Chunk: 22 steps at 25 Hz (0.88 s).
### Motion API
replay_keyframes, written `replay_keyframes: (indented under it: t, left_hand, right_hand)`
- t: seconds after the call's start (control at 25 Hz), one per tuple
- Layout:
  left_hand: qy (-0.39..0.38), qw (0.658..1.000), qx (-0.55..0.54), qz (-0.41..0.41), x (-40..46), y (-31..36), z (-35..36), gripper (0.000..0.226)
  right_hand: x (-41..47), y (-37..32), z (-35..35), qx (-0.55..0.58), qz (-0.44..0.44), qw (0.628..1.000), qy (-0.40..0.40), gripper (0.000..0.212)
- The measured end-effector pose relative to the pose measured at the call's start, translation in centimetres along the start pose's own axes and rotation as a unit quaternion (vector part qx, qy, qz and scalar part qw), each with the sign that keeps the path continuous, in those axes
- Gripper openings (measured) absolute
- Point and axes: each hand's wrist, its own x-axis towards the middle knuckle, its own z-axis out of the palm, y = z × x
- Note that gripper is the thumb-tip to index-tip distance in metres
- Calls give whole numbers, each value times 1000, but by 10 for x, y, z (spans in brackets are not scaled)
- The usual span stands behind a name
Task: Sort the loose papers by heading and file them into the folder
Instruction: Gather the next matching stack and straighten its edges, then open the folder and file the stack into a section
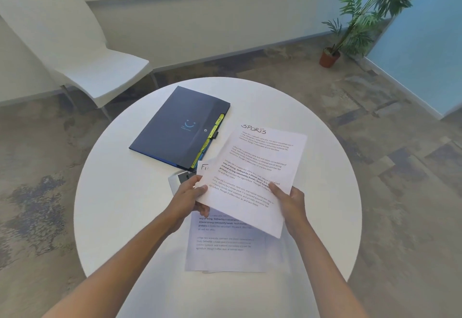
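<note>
Lowest in the frame, your two forearms reach up from the bottom edge over the round white table. Just below your hands, a stack of printed papers lies flat on the table at lower centre, its upper part covered by the sheet you hold.

Your left hand has its fingers curled round the left edge of the raised sheet, thumb on top, pinching it. Your right hand grips the sheet's lower right side, thumb pressed on the printed face, fingers hidden under the paper. The sheet headed "SPORTS" is tilted, its heading toward the upper right. Behind its left edge, the corner of another sheet shows handwritten letters beginning "F"; the rest is hidden.

Just above your left hand, a small grey object rests on the table; you cannot tell what it is.

Farther up, left of centre, the dark blue folder lies closed and flat. Yellow and blue tabs stick out of its right edge; its contents are not visible.

Beyond the table, a white chair stands at upper left and a potted plant at upper right.
</note>
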Motion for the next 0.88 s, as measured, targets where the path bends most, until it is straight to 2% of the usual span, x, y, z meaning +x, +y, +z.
replay_keyframes:
  t: [0.08,0.16,0.24,0.32,0.56,0.68,0.88]
  left_hand:
    - [30,996,80,1,20,2,-9,20]
    - [112,973,201,24,45,5,-23,21]
    - [192,917,344,55,68,13,-38,22]
    - [227,865,440,75,89,23,-44,24]
    - [254,776,566,113,158,47,-51,45]
    - [268,753,595,88,188,60,-56,63]
    - [219,729,649,14,217,69,-53,90]
  right_hand:
    - [8,3,-4,-26,-3,1000,14,17]
    - [13,4,-8,-42,-1,999,24,14]
    - [18,3,-12,-53,1,998,29,13]
    - [22,3,-14,-59,0,998,31,14]
    - [31,2,-12,-70,0,997,42,14]
    - [32,1,-10,-70,-4,997,35,12]
    - [37,3,-6,-67,3,997,30,11]
